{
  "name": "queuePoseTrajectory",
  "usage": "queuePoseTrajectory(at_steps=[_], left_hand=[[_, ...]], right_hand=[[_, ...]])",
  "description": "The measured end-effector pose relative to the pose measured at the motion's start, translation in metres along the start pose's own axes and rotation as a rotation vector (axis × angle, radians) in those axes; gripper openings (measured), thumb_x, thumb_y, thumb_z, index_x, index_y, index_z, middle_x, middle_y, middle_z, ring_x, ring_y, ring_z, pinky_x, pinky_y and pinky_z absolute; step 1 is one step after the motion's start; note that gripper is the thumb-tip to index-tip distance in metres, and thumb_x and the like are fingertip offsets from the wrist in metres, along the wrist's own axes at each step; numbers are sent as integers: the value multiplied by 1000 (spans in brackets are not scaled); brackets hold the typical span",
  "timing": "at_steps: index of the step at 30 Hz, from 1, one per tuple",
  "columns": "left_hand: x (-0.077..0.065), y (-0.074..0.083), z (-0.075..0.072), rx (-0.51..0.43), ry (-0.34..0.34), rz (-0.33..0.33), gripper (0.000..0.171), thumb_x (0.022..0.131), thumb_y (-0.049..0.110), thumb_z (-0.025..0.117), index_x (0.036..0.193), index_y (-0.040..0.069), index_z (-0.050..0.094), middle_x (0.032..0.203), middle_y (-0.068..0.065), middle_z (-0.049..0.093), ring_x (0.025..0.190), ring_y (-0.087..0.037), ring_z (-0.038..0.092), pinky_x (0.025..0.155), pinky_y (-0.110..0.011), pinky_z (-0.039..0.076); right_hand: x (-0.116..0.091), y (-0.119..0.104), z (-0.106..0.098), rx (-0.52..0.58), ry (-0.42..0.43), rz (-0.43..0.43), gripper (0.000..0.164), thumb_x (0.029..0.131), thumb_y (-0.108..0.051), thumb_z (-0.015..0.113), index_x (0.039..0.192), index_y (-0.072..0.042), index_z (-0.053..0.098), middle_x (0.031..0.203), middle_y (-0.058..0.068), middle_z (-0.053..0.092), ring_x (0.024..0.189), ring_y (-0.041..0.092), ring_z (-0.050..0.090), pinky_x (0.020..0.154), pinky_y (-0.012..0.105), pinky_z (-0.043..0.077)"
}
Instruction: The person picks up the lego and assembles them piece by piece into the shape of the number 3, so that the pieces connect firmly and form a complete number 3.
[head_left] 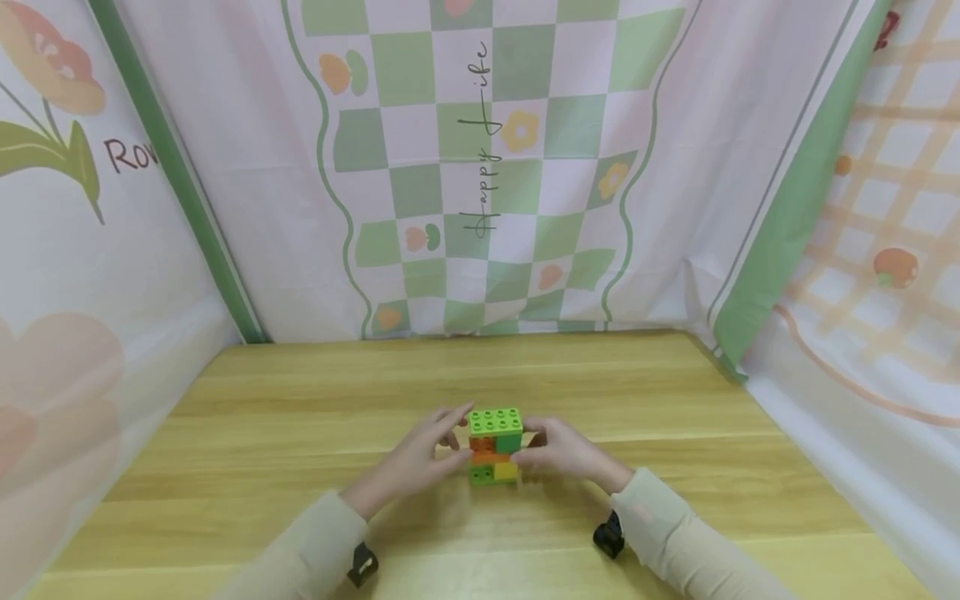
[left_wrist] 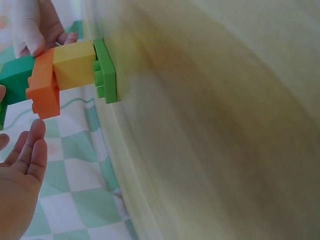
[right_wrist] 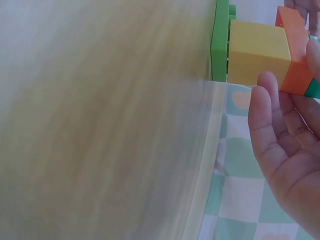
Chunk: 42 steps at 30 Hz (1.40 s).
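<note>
A small stack of toy building bricks (head_left: 508,443) stands upright on the wooden table between both hands. Its top is a lime studded brick (head_left: 495,422), with a teal brick (left_wrist: 17,79) under its right part. Lower come an orange brick (left_wrist: 45,85), a yellow brick (right_wrist: 257,52) and a green base piece (left_wrist: 106,72). My left hand (head_left: 431,447) is at the stack's left side, fingers extended and spread from the thumb. With thumb and fingers, my right hand (head_left: 564,450) holds the right side around the teal and orange bricks. Some fingertip contacts are hidden.
The wooden table (head_left: 285,400) reaches to a hanging checkered cloth (head_left: 480,167) at the back. Patterned cloths also hang at left and right. Black wrist devices (head_left: 609,536) sit under the sleeves.
</note>
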<state>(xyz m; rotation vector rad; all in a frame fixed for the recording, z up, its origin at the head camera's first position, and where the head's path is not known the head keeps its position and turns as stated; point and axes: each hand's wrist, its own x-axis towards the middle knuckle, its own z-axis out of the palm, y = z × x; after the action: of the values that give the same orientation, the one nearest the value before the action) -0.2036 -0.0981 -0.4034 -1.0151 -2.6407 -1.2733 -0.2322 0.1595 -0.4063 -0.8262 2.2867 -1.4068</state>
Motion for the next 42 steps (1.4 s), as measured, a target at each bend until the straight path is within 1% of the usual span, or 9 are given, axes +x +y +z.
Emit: queuePoseTrajectory(at_steps=[4, 10, 12, 18, 24, 30, 37, 42], left_hand=[[-1, -4, 3, -27, 9, -6, 64, 89, 24, 61, 143, 8, 31, 117, -12, 49, 87, -14, 54, 76, -29, 48], [-2, -11, 9, -54, 1, -67, 64, 86, 28, 64, 139, 4, 37, 115, -7, 50, 88, -12, 54, 77, -25, 47], [-2, -12, 11, -68, 10, -70, 64, 86, 27, 65, 138, 3, 38, 114, -6, 51, 88, -13, 54, 77, -25, 48], [-3, -14, 17, -116, 32, -52, 59, 84, 19, 68, 135, 3, 43, 109, -9, 52, 84, -15, 55, 74, -26, 49], [-3, -15, 21, -151, 63, -90, 44, 82, 17, 70, 121, 4, 53, 108, -5, 54, 83, -13, 55, 72, -25, 49], [-1, -13, 24, -183, 92, -121, 35, 81, 14, 71, 110, 2, 55, 104, -6, 56, 80, -13, 55, 71, -26, 49], [0, -11, 24, -188, 93, -167, 32, 82, 13, 70, 109, 4, 56, 102, -3, 57, 80, -13, 54, 72, -26, 48], [-1, -9, 23, -183, 86, -174, 31, 83, 13, 69, 109, 4, 56, 102, -3, 57, 80, -13, 54, 72, -26, 48]], right_hand=[[0, 1, 0, 19, 0, 2, 37, 85, -11, 66, 118, 2, 55, 103, 13, 62, 78, 28, 62, 66, 39, 52], [0, 3, -1, 24, 0, 14, 38, 85, -11, 66, 120, 2, 55, 104, 13, 62, 78, 28, 62, 67, 39, 52], [0, 2, 0, 18, 1, 13, 38, 85, -12, 66, 119, 1, 56, 105, 12, 62, 78, 27, 61, 67, 38, 52], [0, 1, 0, 12, -1, 0, 37, 85, -12, 66, 118, 1, 56, 106, 13, 61, 78, 25, 61, 66, 37, 52], [0, 0, -1, -2, -1, -2, 38, 85, -13, 67, 118, 0, 57, 107, 12, 62, 78, 24, 61, 66, 36, 52], [-1, -2, 0, 1, 0, -1, 38, 85, -14, 67, 118, 0, 57, 105, 12, 62, 78, 24, 61, 66, 35, 52], [0, -1, 0, -6, -2, -3, 39, 85, -14, 67, 119, 0, 57, 106, 12, 62, 78, 25, 61, 66, 34, 52], [1, 1, 0, -19, -8, -18, 39, 85, -14, 67, 119, 1, 56, 108, 14, 62, 77, 25, 62, 65, 33, 52]])
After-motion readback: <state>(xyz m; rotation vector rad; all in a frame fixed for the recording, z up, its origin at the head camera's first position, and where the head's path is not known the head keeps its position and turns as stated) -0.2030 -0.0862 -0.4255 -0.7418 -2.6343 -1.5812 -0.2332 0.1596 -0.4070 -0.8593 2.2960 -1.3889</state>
